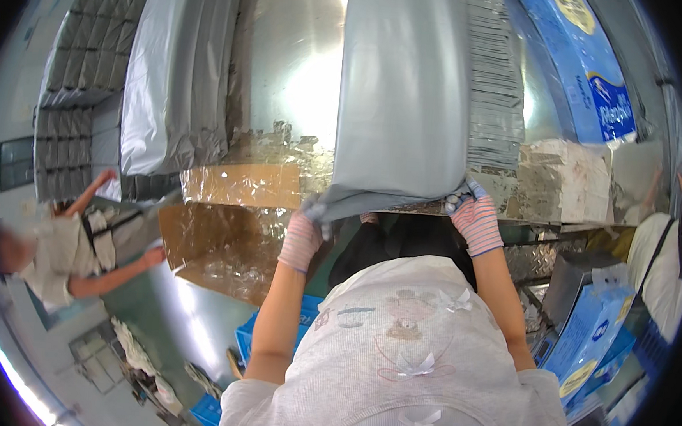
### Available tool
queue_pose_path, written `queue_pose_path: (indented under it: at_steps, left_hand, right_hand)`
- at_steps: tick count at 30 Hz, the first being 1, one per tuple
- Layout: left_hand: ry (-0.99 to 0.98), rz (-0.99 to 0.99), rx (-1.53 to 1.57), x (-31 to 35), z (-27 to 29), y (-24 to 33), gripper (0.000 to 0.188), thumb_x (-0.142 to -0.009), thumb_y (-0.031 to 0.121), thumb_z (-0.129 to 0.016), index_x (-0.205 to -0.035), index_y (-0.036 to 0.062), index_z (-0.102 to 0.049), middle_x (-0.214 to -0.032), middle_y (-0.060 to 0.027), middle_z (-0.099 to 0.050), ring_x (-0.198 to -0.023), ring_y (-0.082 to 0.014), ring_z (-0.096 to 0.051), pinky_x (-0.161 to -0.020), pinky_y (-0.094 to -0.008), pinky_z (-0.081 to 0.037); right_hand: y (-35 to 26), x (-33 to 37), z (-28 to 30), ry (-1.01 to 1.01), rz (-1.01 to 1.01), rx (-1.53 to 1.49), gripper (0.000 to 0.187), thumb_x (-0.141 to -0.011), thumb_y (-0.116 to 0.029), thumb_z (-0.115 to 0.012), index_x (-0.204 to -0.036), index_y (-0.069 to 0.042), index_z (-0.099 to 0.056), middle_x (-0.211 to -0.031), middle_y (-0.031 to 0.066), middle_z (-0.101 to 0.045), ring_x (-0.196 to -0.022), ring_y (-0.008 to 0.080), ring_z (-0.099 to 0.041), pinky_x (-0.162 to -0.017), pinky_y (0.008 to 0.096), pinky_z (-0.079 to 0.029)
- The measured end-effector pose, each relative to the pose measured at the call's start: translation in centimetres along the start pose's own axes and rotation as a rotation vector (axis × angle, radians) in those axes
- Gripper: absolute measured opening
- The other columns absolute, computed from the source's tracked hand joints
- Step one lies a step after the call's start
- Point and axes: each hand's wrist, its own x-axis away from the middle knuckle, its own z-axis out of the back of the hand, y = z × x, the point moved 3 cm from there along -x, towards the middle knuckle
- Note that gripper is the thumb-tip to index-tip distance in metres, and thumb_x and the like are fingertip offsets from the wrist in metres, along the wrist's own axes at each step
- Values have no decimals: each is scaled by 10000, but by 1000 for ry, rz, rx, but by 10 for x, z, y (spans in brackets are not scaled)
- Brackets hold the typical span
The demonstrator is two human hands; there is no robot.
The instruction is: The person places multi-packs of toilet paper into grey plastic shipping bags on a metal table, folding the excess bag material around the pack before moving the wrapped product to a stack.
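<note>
Grey sheeting [405,84], far end cut off, is clamped in both hands [307,220] [474,213], fingertips [453,199] indistinct.

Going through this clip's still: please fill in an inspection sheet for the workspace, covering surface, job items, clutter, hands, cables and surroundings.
Surface: shiny metal worktop, its front edge patched with worn, glossy tape.
Job items: gray plastic sheet lying lengthwise before the person; pleated gray stack along its right side.
Clutter: gray plastic bundle at left; blue printed package at right; open cardboard box with clear plastic below the front edge.
Hands: left hand and right hand, in striped gloves, grip the sheet's two near corners.
Cables: nothing seen.
Surroundings: another person at left; stacked gray packs behind.
</note>
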Motion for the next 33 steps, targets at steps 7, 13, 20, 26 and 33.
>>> queue_pose_path:
  at_steps: [7,13,20,26,33]
  left_hand:
    - [127,-110,267,-53,-65,58,383,-845,203,-603,-1174,35,-499,-722,-22,-539,-507,-119,-454,-466,-222,-385]
    - [151,-305,-159,-114,-61,60,481,-888,368,-539,-1239,44,-483,-937,-53,-596,-762,-119,-535,-667,-256,-461]
    - [-220,-94,-184,-75,-123,98,766,-863,593,-421,-1364,22,-323,-1261,-131,-484,-1156,-221,-472,-981,-328,-391]
    - [-549,-383,-181,-41,-134,163,890,-763,411,-629,-1424,44,-160,-1412,-134,-285,-1286,-240,-322,-1046,-364,-310]
    - [-494,-465,-1,40,-86,261,706,-777,234,-604,-1370,5,-297,-1294,-141,-454,-1177,-225,-460,-1009,-340,-354]
  right_hand:
    - [-36,5,-25,148,-18,394,500,-788,-595,-516,-682,-111,-586,-637,51,-592,-577,185,-570,-475,356,-465]
    - [-45,-35,-33,71,286,409,471,-857,-521,-446,-882,-67,-569,-828,75,-592,-715,185,-565,-630,341,-471]
    - [-23,-37,-57,-106,338,318,472,-909,-392,-441,-1228,-48,-496,-1146,85,-570,-1046,214,-534,-914,335,-425]
    - [-55,40,-122,-306,378,612,638,-808,-341,-617,-1332,-67,-377,-1270,103,-494,-1086,244,-529,-924,362,-437]
    - [-4,107,-232,-351,610,802,621,-793,-218,-638,-1321,-56,-354,-1187,107,-525,-1026,217,-553,-865,367,-475]
